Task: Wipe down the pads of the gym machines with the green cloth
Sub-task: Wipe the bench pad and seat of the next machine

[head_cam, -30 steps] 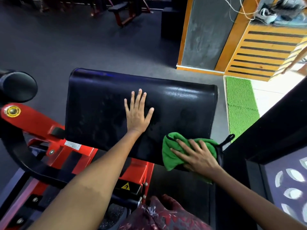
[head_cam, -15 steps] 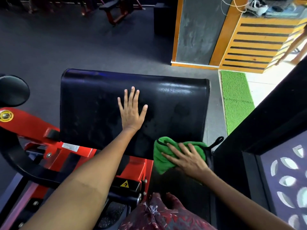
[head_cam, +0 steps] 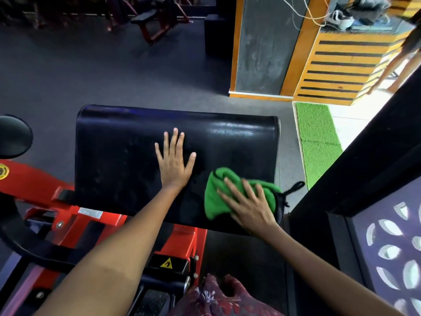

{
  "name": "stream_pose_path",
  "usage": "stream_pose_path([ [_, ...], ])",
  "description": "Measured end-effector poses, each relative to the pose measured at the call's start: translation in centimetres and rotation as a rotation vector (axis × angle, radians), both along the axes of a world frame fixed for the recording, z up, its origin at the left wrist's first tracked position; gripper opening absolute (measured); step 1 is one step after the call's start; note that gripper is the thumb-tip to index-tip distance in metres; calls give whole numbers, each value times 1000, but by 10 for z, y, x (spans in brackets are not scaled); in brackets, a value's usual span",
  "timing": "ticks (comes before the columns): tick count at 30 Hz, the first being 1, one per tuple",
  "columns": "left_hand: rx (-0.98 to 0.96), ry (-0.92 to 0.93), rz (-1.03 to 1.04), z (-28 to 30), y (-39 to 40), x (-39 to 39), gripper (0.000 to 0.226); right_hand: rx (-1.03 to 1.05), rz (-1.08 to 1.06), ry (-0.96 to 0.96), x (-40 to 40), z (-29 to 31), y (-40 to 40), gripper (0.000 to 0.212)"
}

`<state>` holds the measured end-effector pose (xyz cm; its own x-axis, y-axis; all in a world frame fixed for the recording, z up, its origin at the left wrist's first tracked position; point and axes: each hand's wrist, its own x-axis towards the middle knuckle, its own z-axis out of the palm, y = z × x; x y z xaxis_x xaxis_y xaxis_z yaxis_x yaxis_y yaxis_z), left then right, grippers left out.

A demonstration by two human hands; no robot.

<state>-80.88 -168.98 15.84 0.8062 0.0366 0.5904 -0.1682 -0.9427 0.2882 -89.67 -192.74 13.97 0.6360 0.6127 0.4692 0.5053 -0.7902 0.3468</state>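
A wide black machine pad [head_cam: 118, 156] on a red frame [head_cam: 34, 183] fills the middle of the head view. My left hand [head_cam: 174, 163] lies flat on the pad's centre, fingers straight and spread. A bunched green cloth [head_cam: 216, 197] sits on the pad's near right corner. My right hand [head_cam: 248, 206] presses on top of it with fingers spread and nearly straight. A black loop [head_cam: 293, 188] sticks out past the cloth at the pad's right edge.
A black round roller pad [head_cam: 13, 135] sits at the far left. A dark wall panel [head_cam: 364, 169] stands close on the right. A green turf mat [head_cam: 319, 140] lies beyond it. A person's legs [head_cam: 396, 65] are at the upper right by an orange striped counter [head_cam: 341, 69].
My right hand has slid the green cloth along the pad's near right corner, a little up the surface. My left hand has stayed flat on the pad.
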Motion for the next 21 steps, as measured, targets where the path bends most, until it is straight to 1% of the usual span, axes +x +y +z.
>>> stream_pose_path([
  [1,-1,4,0,0,0,0,62,-44,48,-4,-5,-5,-9,93],
  [3,-2,13,4,0,0,0,62,-28,49,-26,7,4,-25,92],
  [5,2,17,9,1,0,0,62,72,-46,-63,37,33,-33,82],
  [7,7,16,7,2,0,-1,62,199,-193,-42,71,66,-33,67],
  [10,2,15,4,2,-1,-1,62,346,-388,54,106,109,-18,62],
  [12,5,11,13,2,-2,-1,62,367,-441,122,117,119,1,62],
  [13,5,7,13,2,-2,-1,62,343,-430,138,114,116,13,63],
  [15,11,0,7,1,-1,0,62,264,-346,82,94,92,38,67],
  [17,25,-12,13,1,0,1,60,175,-197,36,57,47,55,74],
  [19,4,-27,19,0,1,3,54,43,-30,18,21,10,55,79],
  [21,-34,-27,10,1,1,3,51,-72,110,30,20,9,40,81],
])
